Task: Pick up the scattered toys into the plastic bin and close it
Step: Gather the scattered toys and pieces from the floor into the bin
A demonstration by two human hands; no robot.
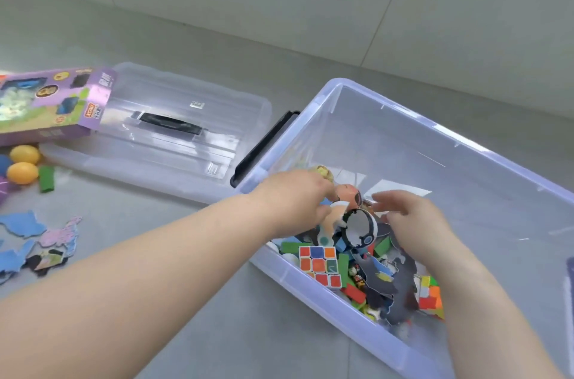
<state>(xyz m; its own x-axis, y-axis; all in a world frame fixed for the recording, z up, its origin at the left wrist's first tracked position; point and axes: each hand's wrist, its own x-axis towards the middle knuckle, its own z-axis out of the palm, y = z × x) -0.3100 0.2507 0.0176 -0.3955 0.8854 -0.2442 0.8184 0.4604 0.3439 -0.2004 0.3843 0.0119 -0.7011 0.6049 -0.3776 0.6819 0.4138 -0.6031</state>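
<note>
Surroundings: clear lid point(174, 142) with a black handle lies flat on the floor point(217, 332), just left of the bin. A purple carton point(52, 102) overlaps its far-left corner. Yellow eggs point(23, 173), a green block point(47, 179) and foam puzzle pieces point(40, 239) lie farther left.
Plastic bin point(341, 89): on the floor, uncovered. Long axis runs diagonally from far left to near right; black-latched short end faces the lid.
Material: translucent, lilac-tinted, smooth walls, rounded corners.
Contents: cube puzzle point(320, 265), black-and-white ring point(360, 231), coloured blocks and dark cut-outs, heaped against the near wall.
Left hand point(292, 201) grip: curled round flat cut-out figures point(344, 195) over the bin.
Right hand point(413, 220) grip: fingers loosely spread above the heap, holding nothing.
</note>
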